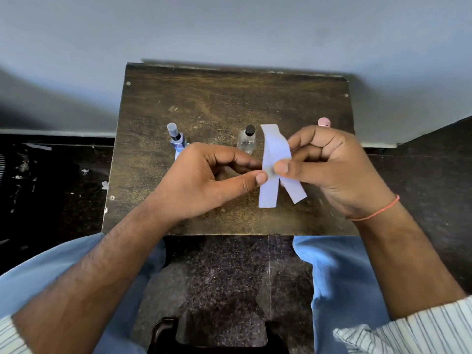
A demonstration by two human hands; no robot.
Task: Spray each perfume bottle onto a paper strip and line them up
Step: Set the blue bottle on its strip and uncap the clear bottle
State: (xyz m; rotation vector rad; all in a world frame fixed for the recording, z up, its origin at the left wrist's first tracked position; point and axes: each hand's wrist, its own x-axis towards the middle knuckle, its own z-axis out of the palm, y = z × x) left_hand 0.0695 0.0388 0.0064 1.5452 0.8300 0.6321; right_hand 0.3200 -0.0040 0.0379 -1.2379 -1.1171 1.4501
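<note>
Thumb-and-forefinger pinches of left hand (204,180) and right hand (329,169) hold two overlapping paper strips (277,154) above the bench (217,103), apparently to separate one, with blue bottle (176,139), clear bottle (247,141) and pink-capped bottle (323,122) standing beyond.

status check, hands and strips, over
Left hand and right hand both pinch paper strips above table. Three perfume bottles upright behind. Nothing blocking.

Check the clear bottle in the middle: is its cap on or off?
On. The clear bottle stands upright on the table with its black cap seated on top; neither hand touches it.
</note>
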